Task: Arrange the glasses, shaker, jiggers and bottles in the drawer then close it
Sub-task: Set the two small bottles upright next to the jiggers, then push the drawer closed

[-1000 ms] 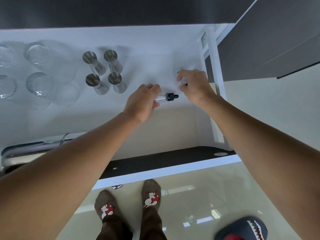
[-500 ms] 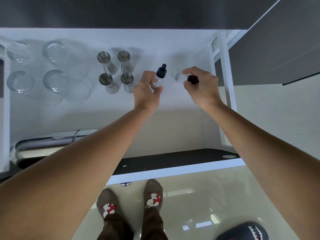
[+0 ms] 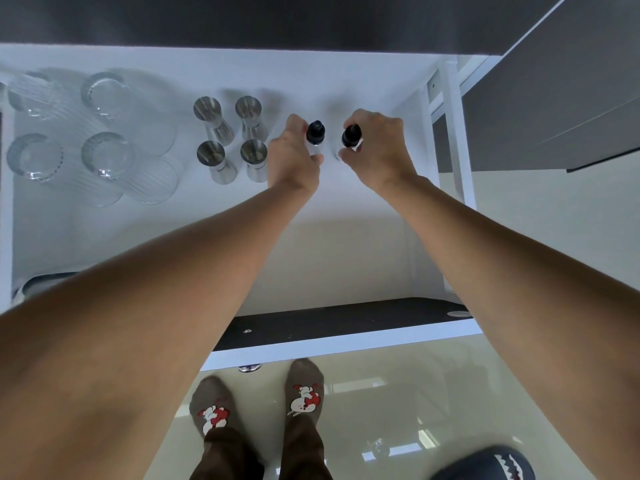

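The white drawer (image 3: 346, 244) stands pulled out below me. My left hand (image 3: 292, 157) grips a small clear dropper bottle with a black cap (image 3: 315, 133), held upright on the drawer floor. Beside it, my right hand (image 3: 377, 150) grips a second black-capped dropper bottle (image 3: 351, 136), also upright. Several steel jiggers (image 3: 230, 140) stand in a square just left of my left hand. Several ribbed clear glasses (image 3: 107, 157) fill the drawer's left part. The shaker (image 3: 38, 284) lies at the near left, mostly hidden by my left forearm.
The drawer's dark front panel (image 3: 346, 323) with a white edge is nearest me. A grey cabinet front (image 3: 554, 98) rises at the right, next to the drawer's white rail (image 3: 457, 140). My socked feet (image 3: 259, 403) stand on a glossy floor, with a shark slipper (image 3: 491, 462) at the lower right.
Both bottles were turned from lying sideways to upright and moved toward the back of the drawer, now side by side to the right of the jiggers.
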`<state>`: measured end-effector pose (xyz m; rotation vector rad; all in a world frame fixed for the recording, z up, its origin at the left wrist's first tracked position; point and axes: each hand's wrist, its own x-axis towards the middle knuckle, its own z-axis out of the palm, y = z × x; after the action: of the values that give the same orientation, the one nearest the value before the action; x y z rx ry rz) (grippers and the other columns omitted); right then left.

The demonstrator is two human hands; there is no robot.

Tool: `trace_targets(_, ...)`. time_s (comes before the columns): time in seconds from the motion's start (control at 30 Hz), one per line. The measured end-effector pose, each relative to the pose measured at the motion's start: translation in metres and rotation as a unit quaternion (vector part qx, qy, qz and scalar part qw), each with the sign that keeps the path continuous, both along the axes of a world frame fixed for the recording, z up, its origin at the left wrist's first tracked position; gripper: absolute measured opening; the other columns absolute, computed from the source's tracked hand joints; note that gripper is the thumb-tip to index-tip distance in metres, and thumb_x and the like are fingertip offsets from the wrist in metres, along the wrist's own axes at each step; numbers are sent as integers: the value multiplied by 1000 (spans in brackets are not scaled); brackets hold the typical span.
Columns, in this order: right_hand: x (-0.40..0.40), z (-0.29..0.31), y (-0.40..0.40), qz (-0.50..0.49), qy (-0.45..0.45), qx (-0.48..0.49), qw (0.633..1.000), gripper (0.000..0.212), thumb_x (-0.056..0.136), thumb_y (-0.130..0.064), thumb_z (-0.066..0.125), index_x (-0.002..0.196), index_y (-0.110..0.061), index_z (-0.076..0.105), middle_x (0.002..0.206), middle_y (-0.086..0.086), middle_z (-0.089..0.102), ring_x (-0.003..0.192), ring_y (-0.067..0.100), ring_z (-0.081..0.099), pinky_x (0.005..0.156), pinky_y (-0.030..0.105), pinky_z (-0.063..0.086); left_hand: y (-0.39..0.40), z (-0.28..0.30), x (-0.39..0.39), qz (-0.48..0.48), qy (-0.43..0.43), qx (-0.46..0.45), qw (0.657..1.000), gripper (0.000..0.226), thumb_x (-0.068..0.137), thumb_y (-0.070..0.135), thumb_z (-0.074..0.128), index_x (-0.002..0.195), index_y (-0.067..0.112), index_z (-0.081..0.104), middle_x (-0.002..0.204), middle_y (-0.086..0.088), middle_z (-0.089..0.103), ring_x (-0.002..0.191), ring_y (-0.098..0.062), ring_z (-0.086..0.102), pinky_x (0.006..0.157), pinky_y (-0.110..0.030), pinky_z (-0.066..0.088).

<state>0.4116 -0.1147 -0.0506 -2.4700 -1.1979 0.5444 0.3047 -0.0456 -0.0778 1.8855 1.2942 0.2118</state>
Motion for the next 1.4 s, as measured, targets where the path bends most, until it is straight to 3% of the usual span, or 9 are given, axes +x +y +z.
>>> trace_targets(0.17,-12,9,-18,-53,36,-10,998,57,84,-17,68,134,-12,40,128,12,53,113,26,54,85,25,41,-17,19,-8,-13,5,-51,999,66,87,3,64,143,8,28,143,-11,44,131,-24,44,99,-25,37)
trace_targets(0.27,-27,24,-39,-94,60,-36,993,57,89,-16,62,139,-16,35,137,12,44,125,26,43,84,24,35,-36,38,-31,-21,5,-70,997,76,90,6,61,150,6,15,156,-10,29,144,-21,28,111,-22,23)
trace_targets(0.37,-46,41,-65,-95,101,-92,986,49,90,-18,60,136,-14,42,137,12,47,126,27,44,91,29,39,-56,60,-73,-57,14,-39,998,68,92,15,60,149,3,24,153,-13,35,142,-25,32,112,-23,22)
trace_targets(0.53,-95,73,-112,-75,156,-151,973,32,88,-18,61,118,-7,60,118,12,66,107,29,62,94,35,47,-82,93,-172,-96,46,80,991,47,94,26,52,136,4,46,133,-16,56,118,-35,58,102,-44,46)
trace_targets(0.6,-123,83,-133,-60,105,-157,980,26,92,-26,51,110,-10,63,109,11,69,105,32,63,93,38,45,-93,98,-209,-82,114,142,980,50,94,37,42,132,6,51,134,-15,57,127,-35,52,107,-52,40)
trace_targets(0.67,-151,89,-152,-64,32,-161,984,45,93,-41,30,105,-12,63,109,11,68,115,32,57,103,44,34,-104,103,-239,-43,181,135,973,62,93,50,31,138,10,46,149,-16,41,143,-34,31,117,-55,22)
trace_targets(0.8,-193,93,-170,-84,-4,-180,980,80,88,-63,10,141,-10,38,156,17,25,147,36,9,117,53,7,-115,103,-270,43,238,30,970,97,80,77,17,154,16,3,161,-16,-12,148,-32,-20,118,-55,-5)
trace_targets(1.0,-196,91,-166,-108,16,-193,975,108,71,-78,-16,151,-9,6,160,15,-9,147,31,-12,119,50,3,-108,107,-266,56,244,-21,968,109,73,82,18,152,13,-10,158,-20,-21,144,-38,-26,117,-60,-1)
trace_targets(1.4,-179,96,-124,-273,84,-146,947,110,83,-62,50,147,-1,-16,156,18,-24,146,31,-19,119,45,-1,-80,111,-238,154,232,-14,960,122,71,83,37,150,5,-14,155,-28,-25,145,-39,-23,119,-52,-3)
